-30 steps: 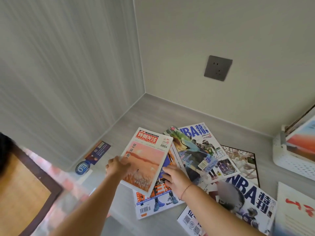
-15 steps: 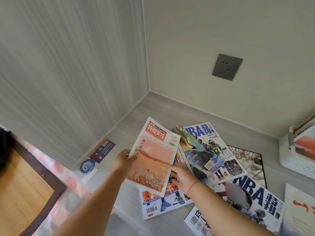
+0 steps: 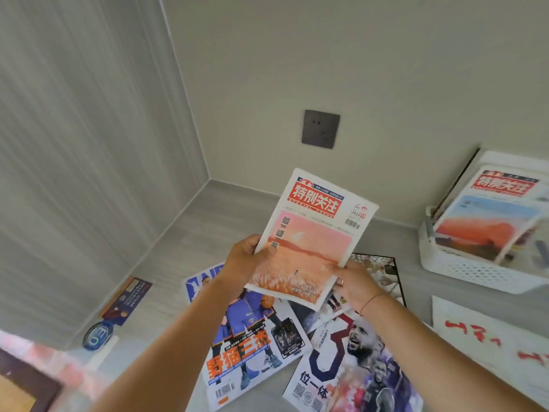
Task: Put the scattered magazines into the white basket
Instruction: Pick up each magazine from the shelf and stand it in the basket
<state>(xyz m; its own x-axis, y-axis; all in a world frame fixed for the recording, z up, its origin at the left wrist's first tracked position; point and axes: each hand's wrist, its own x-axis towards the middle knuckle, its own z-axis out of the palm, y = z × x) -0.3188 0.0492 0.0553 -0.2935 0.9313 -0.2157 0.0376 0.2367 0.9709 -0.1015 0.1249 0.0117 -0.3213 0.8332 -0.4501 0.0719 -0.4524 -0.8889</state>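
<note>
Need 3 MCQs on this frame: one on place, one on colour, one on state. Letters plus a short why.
1. Where does the white basket sit relative to the held magazine?
A. At the right of the view
B. At the left of the view
C. Directly beneath it

2. What colour is the title block on the held magazine's cover?
A. Green
B. Red
C. Black

3. What is the state of the held magazine?
A. Flat on the surface
B. Already in the basket
C. Lifted clear, gripped by both hands

Answers:
1 A: the basket stands against the wall at the right edge.
2 B: white characters sit on a red banner.
3 C: the left hand grips its left edge and the right hand its lower right corner, above the other magazines.
</note>
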